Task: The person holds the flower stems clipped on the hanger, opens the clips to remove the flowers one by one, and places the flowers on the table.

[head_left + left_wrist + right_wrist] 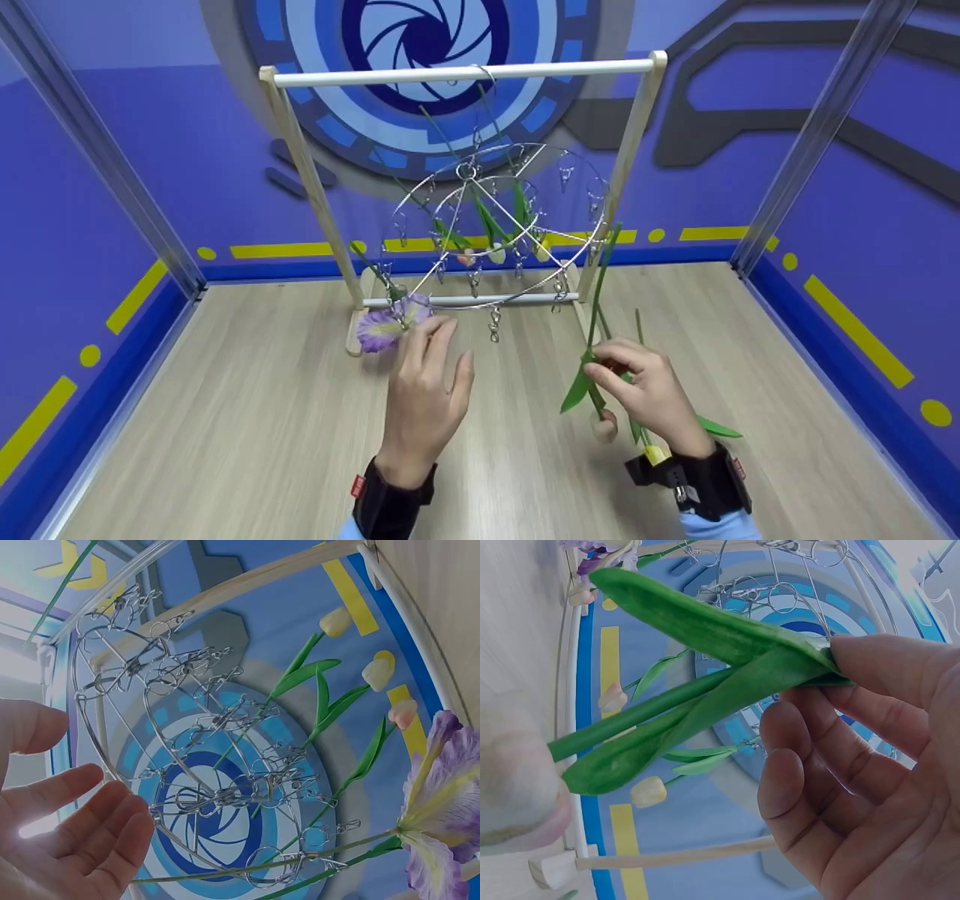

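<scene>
My right hand [652, 394] pinches a pale pink tulip [780, 664] by its green stem and leaves, with its bloom hanging down. The bloom is blurred at the left side of the right wrist view. My left hand [424, 390] holds nothing. Its relaxed fingers [90, 840] are near the round metal clip hanger [466, 172], beside a purple iris [379, 330] hanging upside down at the hanger's left. Farther back, a yellow tulip [335, 622], a white tulip [377, 673] and a pink tulip [403, 714] also hang bloom down from the hanger.
A wooden stand with a white top bar [465, 73] carries the hanger. Several bare clips [495, 326] dangle from its rim. Under my right wrist, a yellow tulip [655, 454] lies on the wood-grain table [285, 420]. Blue-purple panels [112, 172] enclose the back and sides.
</scene>
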